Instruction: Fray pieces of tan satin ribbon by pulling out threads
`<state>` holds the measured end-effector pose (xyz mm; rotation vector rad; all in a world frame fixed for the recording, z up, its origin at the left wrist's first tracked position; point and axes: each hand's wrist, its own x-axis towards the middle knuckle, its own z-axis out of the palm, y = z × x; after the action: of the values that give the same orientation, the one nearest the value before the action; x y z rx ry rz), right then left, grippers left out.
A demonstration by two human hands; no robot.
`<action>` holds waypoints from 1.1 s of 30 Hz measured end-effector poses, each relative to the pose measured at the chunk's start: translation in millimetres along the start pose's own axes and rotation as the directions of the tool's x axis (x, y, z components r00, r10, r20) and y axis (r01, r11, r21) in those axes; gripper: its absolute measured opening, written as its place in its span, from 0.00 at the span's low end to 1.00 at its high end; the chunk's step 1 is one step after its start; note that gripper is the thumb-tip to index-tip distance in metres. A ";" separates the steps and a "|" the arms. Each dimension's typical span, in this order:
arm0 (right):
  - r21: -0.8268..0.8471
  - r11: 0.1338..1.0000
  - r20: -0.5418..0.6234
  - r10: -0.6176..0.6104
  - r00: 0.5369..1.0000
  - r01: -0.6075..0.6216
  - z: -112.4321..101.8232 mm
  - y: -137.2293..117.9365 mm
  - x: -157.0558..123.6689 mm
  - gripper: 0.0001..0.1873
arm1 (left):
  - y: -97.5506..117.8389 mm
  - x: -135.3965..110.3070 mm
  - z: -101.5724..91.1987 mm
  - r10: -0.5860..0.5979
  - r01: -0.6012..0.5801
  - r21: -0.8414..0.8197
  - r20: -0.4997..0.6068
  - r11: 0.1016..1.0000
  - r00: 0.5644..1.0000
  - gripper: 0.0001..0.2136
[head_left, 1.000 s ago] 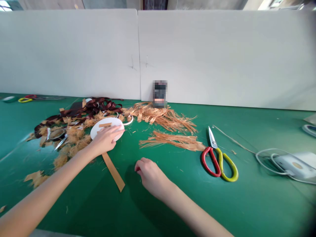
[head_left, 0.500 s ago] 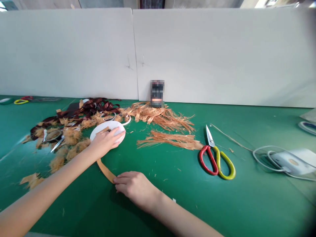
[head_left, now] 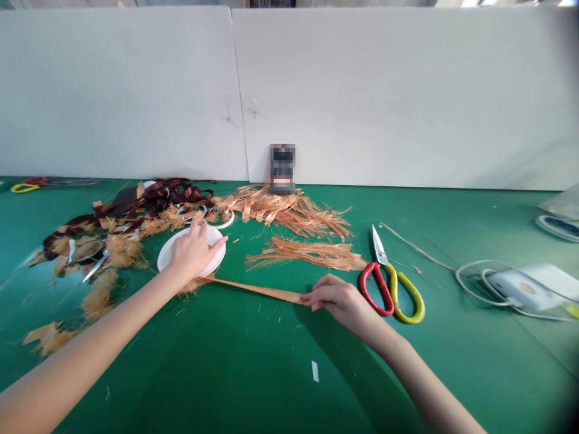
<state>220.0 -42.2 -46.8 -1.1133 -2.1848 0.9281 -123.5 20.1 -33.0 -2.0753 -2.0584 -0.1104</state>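
My left hand (head_left: 190, 250) lies on top of a round white spool (head_left: 217, 241), its fingers stretched out and pressing it against the table. From under the spool's near side a tan ribbon (head_left: 253, 289) runs taut to the right. Its far end is pinched between the thumb and fingers of my right hand (head_left: 332, 298), held a little above the green surface. Scissors with one red and one yellow handle (head_left: 384, 292) lie just beyond my right hand, blades pointing away. A bundle of frayed tan strips (head_left: 307, 254) rests behind the ribbon.
A larger heap of shredded tan strips (head_left: 294, 211) sits before an upright pixelated dark device (head_left: 283, 169). Dark brown ribbons (head_left: 167, 202) and frayed tan scraps (head_left: 97, 295) crowd the left. On the right lies a white box with cable (head_left: 534, 286). White panels (head_left: 362, 90) close off the back.
My right hand has moved right and away from me, drawing the ribbon into a longer, straight stretch. My left hand has stayed on the spool with its fingers more extended.
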 end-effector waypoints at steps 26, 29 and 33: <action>-0.224 0.741 -0.642 0.377 0.668 -0.633 -54.2 52.1 -70.5 0.27 | 57.9 -101.8 6.9 0.415 -0.435 -0.287 -0.130 0.853 0.900 0.22; -0.210 0.629 -0.610 0.514 0.603 -0.749 -61.3 55.8 -67.1 0.26 | 55.2 -102.7 11.9 0.436 -0.442 -0.294 -0.092 0.847 0.895 0.24; -0.304 0.422 -0.505 0.689 0.520 -0.854 -73.1 52.4 -51.3 0.17 | 53.5 -98.8 11.9 0.450 -0.447 -0.296 -0.064 0.844 0.891 0.25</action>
<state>323.5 -37.8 -47.1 -2.5223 -1.5962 0.3726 -73.2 -74.0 -70.1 -2.6905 -1.5747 -0.3610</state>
